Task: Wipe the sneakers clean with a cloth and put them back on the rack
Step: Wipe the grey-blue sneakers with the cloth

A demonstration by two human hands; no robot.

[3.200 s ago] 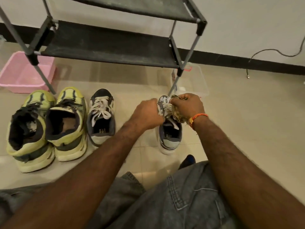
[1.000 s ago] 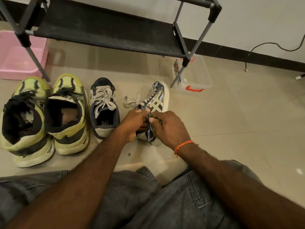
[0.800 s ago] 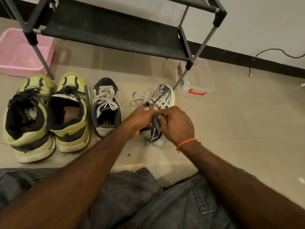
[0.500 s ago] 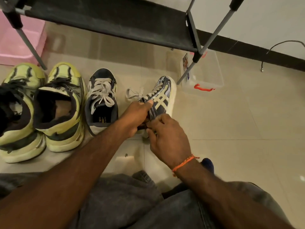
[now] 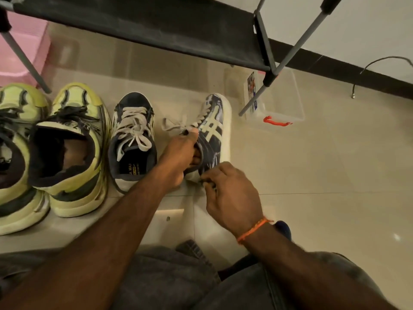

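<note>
A navy sneaker with cream stripes and a white sole (image 5: 214, 121) lies tipped on its side on the floor, toe toward the rack. My left hand (image 5: 178, 157) grips it at the collar, fingers inside the opening and thumb on the tongue. My right hand (image 5: 230, 195) is curled at the heel and pinches a small wad of cloth (image 5: 205, 183) against it; most of the cloth is hidden. Its matching navy sneaker (image 5: 134, 139) stands upright just to the left. The black fabric shelf of the rack (image 5: 156, 23) spans the top of the view.
Two bulky yellow-green sneakers (image 5: 73, 153) (image 5: 13, 157) stand at the left. A pink tub (image 5: 24, 54) sits behind the rack's left leg. A clear plastic box with a red handle (image 5: 286, 97) is by the right leg. A cable (image 5: 380, 63) hangs from the wall.
The sneaker went from upright to tipped on its side. My right hand slid from the laces down to the heel. My left hand now has its fingers inside the opening.
</note>
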